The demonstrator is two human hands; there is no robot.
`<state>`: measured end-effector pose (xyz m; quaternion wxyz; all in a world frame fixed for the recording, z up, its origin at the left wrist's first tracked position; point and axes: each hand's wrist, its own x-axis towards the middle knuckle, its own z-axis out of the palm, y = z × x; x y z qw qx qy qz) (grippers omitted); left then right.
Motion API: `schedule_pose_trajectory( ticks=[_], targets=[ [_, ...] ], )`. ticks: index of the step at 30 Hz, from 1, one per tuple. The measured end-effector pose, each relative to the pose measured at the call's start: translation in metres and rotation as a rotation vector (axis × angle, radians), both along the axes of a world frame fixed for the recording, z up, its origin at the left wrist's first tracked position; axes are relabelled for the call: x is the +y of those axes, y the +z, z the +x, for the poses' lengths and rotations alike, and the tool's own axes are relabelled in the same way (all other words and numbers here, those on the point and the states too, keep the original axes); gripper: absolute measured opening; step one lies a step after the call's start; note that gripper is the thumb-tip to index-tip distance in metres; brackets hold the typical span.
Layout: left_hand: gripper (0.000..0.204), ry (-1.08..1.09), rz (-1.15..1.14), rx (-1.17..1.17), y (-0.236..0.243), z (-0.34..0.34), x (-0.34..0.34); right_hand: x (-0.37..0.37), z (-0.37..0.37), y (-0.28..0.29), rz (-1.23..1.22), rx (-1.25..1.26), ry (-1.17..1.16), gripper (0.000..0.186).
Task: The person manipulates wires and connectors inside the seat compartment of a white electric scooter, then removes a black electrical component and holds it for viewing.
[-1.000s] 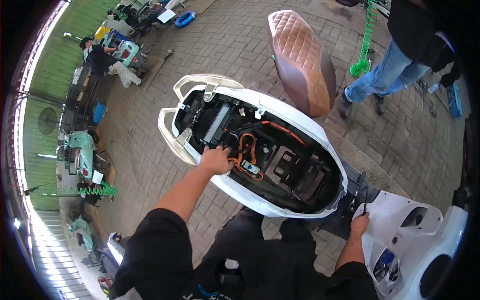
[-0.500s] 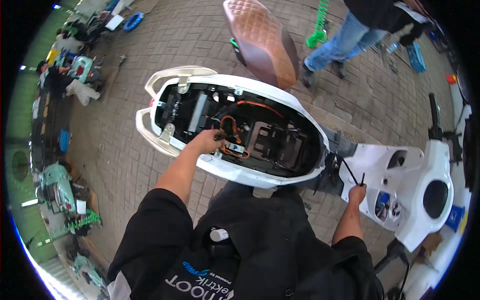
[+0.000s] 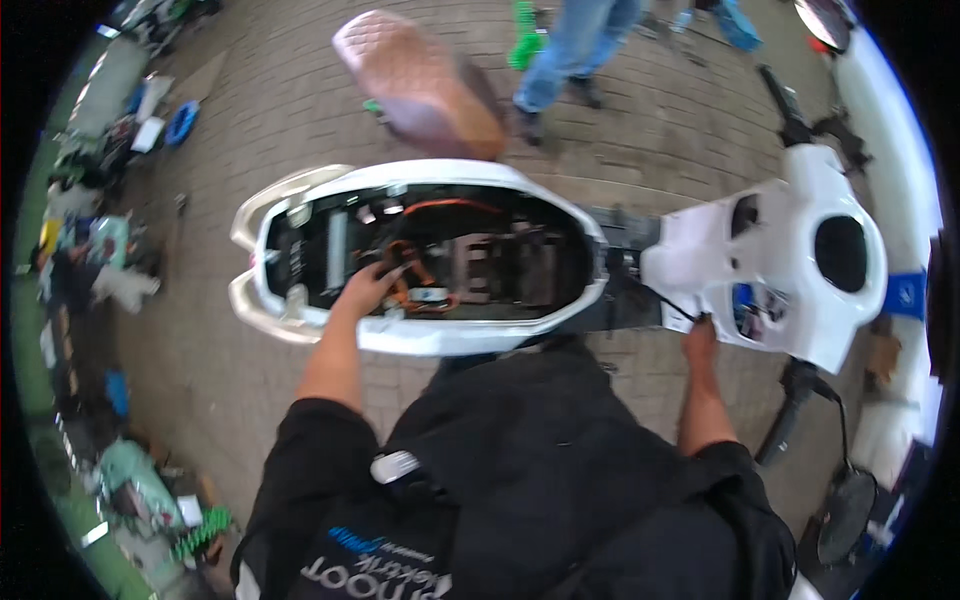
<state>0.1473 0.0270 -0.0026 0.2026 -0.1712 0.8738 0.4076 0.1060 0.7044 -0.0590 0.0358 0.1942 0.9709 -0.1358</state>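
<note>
A white scooter (image 3: 440, 341) stands across in front of me with its seat off and its under-seat bay exposed. My left hand (image 3: 368, 288) reaches over the near rim into the bay. Its fingers are closed beside the orange cables (image 3: 408, 262); what they pinch is blurred and partly hidden. Near that hand lies a small white-and-blue box (image 3: 428, 294). My right hand (image 3: 702, 332) is closed around the end of a black cable (image 3: 664, 302), beside the white footwell panel. The cable runs left toward the front of the bay.
A brown quilted seat (image 3: 425, 85) lies on the paved floor beyond the scooter. Past it stands a person in blue jeans (image 3: 575, 50), near a green coiled hose (image 3: 525, 40). At right are the handlebars (image 3: 790, 110). Other scooters and parts line the left side.
My view has turned, so the scooter now sits more level and farther left. Both hands stay at much the same places on it, the right one still holding the cable.
</note>
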Motion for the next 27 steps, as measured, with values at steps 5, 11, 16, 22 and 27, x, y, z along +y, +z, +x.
schedule_pose_trajectory(
  ticks=[5,11,16,22,27],
  targets=[
    [0.068,0.187,0.059,-0.099,0.003,0.001,-0.02,-0.024,0.016,0.035,-0.028,-0.036,0.05,0.019],
    [0.048,-0.162,0.103,-0.139,0.031,0.002,0.012,-0.03,0.015,0.099,-0.089,0.049,0.107,0.028],
    [0.046,-0.347,0.007,0.066,0.027,0.009,0.008,-0.06,0.006,0.166,-0.006,-0.123,0.121,0.037],
    [0.068,-0.33,-0.283,0.012,0.03,0.01,0.02,-0.118,0.002,0.202,-0.35,-0.041,0.065,0.029],
    [0.064,-0.609,-0.418,-0.303,0.036,0.007,0.054,-0.195,-0.023,0.175,-0.901,-0.344,0.091,0.02]
  ],
)
